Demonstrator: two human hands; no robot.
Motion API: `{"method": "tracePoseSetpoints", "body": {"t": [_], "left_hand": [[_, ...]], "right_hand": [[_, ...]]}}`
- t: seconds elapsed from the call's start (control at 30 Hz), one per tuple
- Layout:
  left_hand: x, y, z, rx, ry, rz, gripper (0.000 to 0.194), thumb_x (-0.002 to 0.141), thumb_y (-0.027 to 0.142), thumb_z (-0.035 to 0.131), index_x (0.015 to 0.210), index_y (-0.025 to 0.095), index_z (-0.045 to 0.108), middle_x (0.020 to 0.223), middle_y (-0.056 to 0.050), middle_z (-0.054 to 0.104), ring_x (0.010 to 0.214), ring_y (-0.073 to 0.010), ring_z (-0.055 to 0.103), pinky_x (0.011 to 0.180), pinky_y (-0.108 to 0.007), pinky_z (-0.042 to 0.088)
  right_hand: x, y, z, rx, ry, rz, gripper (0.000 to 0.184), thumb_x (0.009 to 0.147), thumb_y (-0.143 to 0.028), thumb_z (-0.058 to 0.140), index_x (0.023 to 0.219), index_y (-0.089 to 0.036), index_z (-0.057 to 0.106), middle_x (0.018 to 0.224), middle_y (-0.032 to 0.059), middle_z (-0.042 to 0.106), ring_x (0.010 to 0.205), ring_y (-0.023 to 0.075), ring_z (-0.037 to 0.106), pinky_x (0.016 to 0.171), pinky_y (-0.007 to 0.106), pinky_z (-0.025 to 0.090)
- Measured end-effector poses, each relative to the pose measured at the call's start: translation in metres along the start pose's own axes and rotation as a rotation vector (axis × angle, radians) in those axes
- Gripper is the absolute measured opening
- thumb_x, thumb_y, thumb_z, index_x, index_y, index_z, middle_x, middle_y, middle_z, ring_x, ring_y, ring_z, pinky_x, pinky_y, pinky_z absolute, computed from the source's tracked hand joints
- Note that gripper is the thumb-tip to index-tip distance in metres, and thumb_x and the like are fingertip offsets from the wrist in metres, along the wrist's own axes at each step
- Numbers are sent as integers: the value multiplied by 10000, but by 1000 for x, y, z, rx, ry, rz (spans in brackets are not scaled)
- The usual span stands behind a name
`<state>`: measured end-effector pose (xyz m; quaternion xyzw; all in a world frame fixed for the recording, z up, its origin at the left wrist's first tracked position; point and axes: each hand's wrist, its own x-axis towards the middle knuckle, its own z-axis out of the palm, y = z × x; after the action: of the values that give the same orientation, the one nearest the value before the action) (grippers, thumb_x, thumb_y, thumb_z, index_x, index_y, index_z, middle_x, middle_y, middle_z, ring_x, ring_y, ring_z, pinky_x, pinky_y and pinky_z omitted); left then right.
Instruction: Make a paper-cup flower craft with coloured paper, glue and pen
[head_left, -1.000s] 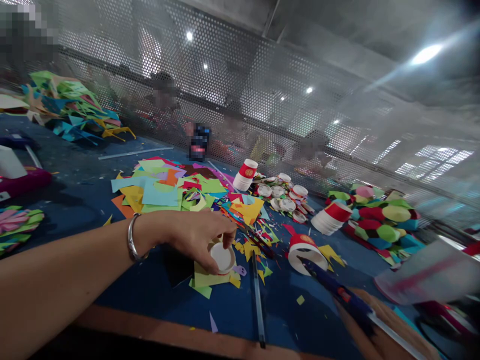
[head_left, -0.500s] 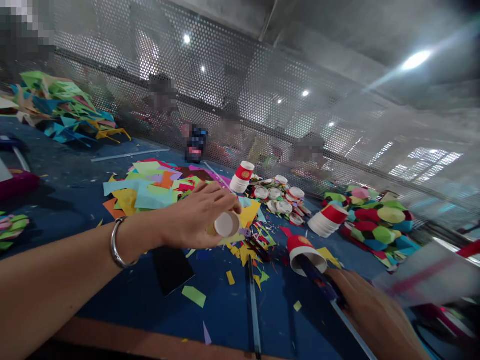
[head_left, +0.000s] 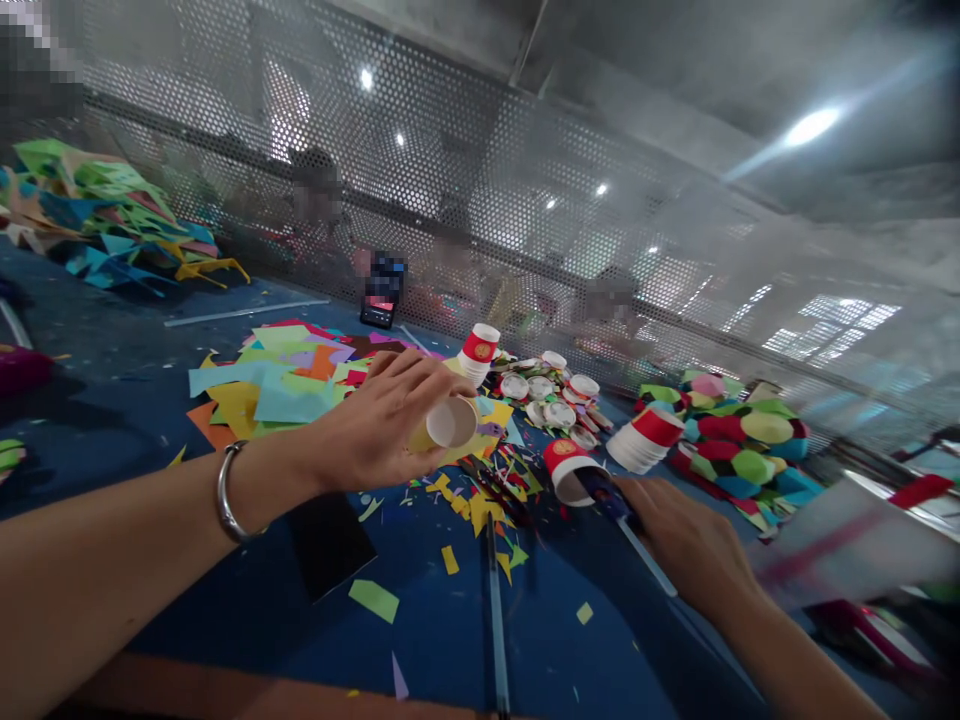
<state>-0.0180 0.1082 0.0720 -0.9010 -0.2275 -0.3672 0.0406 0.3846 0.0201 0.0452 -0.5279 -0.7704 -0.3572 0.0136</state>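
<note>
My left hand (head_left: 394, 405), with a silver bangle at the wrist, is closed around a paper cup (head_left: 455, 424) whose white mouth faces me. The side of this cup looks pale yellow. On the right, my right hand (head_left: 671, 520) grips what looks like a dark glue gun (head_left: 611, 497), with a pale stick jutting from its rear. Its front end reaches into the mouth of a tipped red-and-white paper cup (head_left: 564, 455). Whether my fingers touch that cup is hidden. Between both hands lie yellow paper scraps (head_left: 480, 510) and a dark tool, partly covered.
Coloured paper sheets (head_left: 289, 385) lie left of centre. Stacked red-and-white cups (head_left: 480, 350) stand behind, another stack (head_left: 646, 438) leans at right. Beyond are a cup-bottom pile (head_left: 540, 388), a phone (head_left: 382, 290) and a mesh partition. A long pale stick (head_left: 496, 620) lies in front.
My right hand has moved left and away from me with the glue gun, and the red-and-white cup has moved with it. The cup in my left hand has turned slightly. The view has shifted a little.
</note>
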Motion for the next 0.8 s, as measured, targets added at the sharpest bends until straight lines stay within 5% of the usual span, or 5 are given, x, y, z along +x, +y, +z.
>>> {"method": "tracePoseSetpoints", "body": {"t": [0.23, 0.43, 0.8], "left_hand": [[-2, -3, 6, -30, -8, 6, 399, 911, 402, 611, 1253, 256, 464, 1262, -57, 605, 1140, -256, 510, 1002, -432, 334], [-2, 2, 3, -58, -36, 0, 416, 888, 370, 622, 1259, 259, 468, 1241, -63, 611, 1129, -271, 506, 986, -432, 337], [-6, 11, 4, -82, 5, 50, 427, 920, 344, 603, 1290, 233, 419, 1261, -79, 601, 1164, -266, 511, 1004, -429, 344]], "right_hand": [[-3, 7, 3, -20, -74, -50, 235, 916, -155, 523, 1123, -149, 633, 897, 103, 708, 810, 272, 687, 629, 328, 472], [-17, 9, 10, 62, -212, -52, 325, 825, -65, 494, 1093, -164, 649, 855, 92, 693, 795, 271, 671, 652, 341, 483], [-24, 25, -12, 295, -291, 17, 483, 849, -193, 607, 1330, -229, 583, 1274, 120, 678, 1149, 309, 664, 931, 467, 556]]}}
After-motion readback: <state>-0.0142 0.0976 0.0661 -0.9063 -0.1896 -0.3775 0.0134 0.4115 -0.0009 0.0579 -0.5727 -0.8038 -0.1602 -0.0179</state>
